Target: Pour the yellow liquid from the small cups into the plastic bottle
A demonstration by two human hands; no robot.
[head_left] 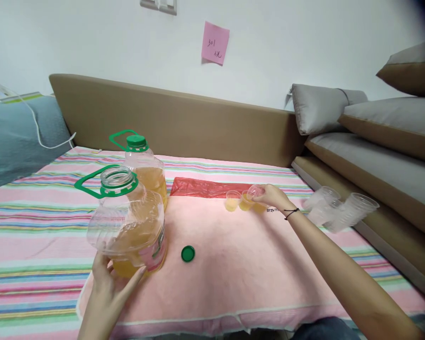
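My left hand (108,278) grips the lower near side of a big clear plastic jug (127,236), fingers on its left and thumb on its right. The jug is uncapped, with a green handle ring at its neck and amber liquid inside. Behind it stands a similar jug (150,177) with its green cap on. My right hand (272,194) is closed on a clear plastic cup (256,192) with amber liquid at its base; fingers partly hide it. To its left stand another cup (245,203) and a further cup (232,203), both holding some liquid.
A loose green cap (188,254) lies on the pink mat (226,274). Red plastic film (205,187) lies along its far edge. Stacked clear cups (350,212) lie at right beside piled cushions (386,151). A brown headboard (177,125) stands behind the striped sheet (31,236).
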